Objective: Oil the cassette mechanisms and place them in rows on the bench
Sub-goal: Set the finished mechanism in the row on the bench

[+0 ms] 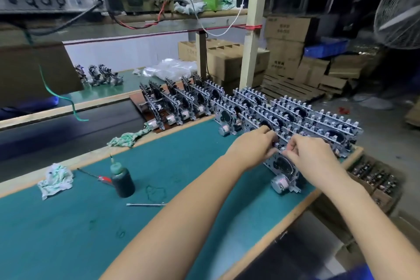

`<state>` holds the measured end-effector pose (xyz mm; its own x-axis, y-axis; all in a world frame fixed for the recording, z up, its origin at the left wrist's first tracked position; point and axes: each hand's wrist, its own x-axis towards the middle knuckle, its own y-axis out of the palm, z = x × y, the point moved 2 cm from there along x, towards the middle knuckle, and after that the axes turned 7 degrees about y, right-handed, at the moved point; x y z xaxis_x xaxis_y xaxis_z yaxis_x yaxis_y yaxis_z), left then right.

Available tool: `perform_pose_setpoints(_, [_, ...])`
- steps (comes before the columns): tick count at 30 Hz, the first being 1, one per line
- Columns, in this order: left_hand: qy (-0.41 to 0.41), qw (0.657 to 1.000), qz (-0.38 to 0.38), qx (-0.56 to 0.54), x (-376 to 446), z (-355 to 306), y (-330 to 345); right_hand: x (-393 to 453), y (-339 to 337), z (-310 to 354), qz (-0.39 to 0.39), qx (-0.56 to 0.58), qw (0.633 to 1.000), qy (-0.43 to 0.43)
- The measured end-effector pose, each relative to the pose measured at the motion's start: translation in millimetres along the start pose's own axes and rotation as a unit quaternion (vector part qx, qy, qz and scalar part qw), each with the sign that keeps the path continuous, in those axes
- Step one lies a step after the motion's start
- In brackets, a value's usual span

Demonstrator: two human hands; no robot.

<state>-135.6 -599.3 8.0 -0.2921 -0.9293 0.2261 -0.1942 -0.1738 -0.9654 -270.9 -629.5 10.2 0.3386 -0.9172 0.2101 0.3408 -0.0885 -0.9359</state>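
Observation:
A cassette mechanism (pixel 284 169) with a silver motor stands upright on the green bench mat (pixel 91 223) at the right edge, nearest of the rows. My left hand (pixel 252 150) and my right hand (pixel 311 157) both grip its top edge, fingers curled round the metal tabs. Behind it stand rows of several more cassette mechanisms (pixel 295 116), upright and close together. Another batch (pixel 172 102) stands further left on a brown board. A dark oil bottle (pixel 121 179) with a thin nozzle stands on the mat at the left.
A crumpled rag (pixel 55 180) and a red-handled tool (pixel 100 177) lie near the bottle, a metal rod (pixel 146 204) in front of it. A second rag (pixel 127 137) lies on the wooden rail. Cardboard boxes (pixel 286 41) and a fan (pixel 397 9) stand at the right.

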Motion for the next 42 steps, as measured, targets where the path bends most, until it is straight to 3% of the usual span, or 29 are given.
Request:
perform_pose_setpoints(3, [0.009, 0.999, 0.021, -0.023, -13.9, -1.9, -6.2, -5.2, -11.3, 13.7, -0.060, -0.115, 0.990, -0.053])
perform_pose_setpoints(6, [-0.019, 0.999, -0.041, -0.023, -49.2, 1.8, -22.1, -20.2, -28.1, 42.6, -0.103, -0.016, 0.987, -0.127])
perform_pose_setpoints(9, [-0.107, 0.989, -0.089, -0.042, -115.5, 13.3, -36.6, -53.1, -25.5, 87.9, -0.053, 0.061, 0.972, -0.220])
perform_pose_setpoints(12, [-0.216, 0.968, -0.117, -0.057, -212.0, 22.7, -45.9, -93.4, -0.4, 140.4, 0.065, 0.098, 0.942, -0.314])
perform_pose_setpoints(16, [-0.352, 0.922, -0.154, -0.052, -343.4, 12.6, -65.3, -141.6, 41.7, 214.9, 0.194, 0.119, 0.865, -0.447])
perform_pose_setpoints(19, [-0.428, 0.887, -0.172, 0.010, -420.5, -8.3, -91.5, -180.8, 59.7, 274.5, 0.224, 0.114, 0.798, -0.547])
perform_pose_setpoints(24, [-0.482, 0.850, -0.154, 0.147, -518.2, -45.5, -127.9, -255.7, 74.1, 360.2, 0.254, 0.153, 0.677, -0.674])
perform_pose_setpoints(27, [-0.523, 0.815, -0.161, 0.194, -577.3, -61.2, -136.0, -298.5, 72.4, 405.4, 0.224, 0.187, 0.626, -0.723])
perform_pose_setpoints(32, [-0.619, 0.756, -0.131, 0.168, -639.8, -70.4, -129.8, -339.4, 74.8, 464.8, 0.060, 0.143, 0.605, -0.781])
perform_pose_setpoints(35, [-0.654, 0.726, -0.122, 0.173, -643.3, -67.9, -125.2, -345.8, 79.3, 475.2, 0.045, 0.118, 0.587, -0.799])
perform_pose_setpoints(37, [-0.638, 0.737, -0.125, 0.182, -639.6, -65.0, -125.5, -341.5, 78.4, 474.6, 0.058, 0.132, 0.587, -0.797])
perform_pose_setpoints(40, [-0.581, 0.783, -0.112, 0.193, -620.4, -60.6, -132.2, -324.2, 74.2, 461.2, 0.049, 0.142, 0.584, -0.798])
perform_pose_setpoints(42, [-0.538, 0.810, -0.096, 0.211, -598.0, -52.1, -133.4, -303.1, 71.0, 443.9, 0.048, 0.144, 0.604, -0.782])
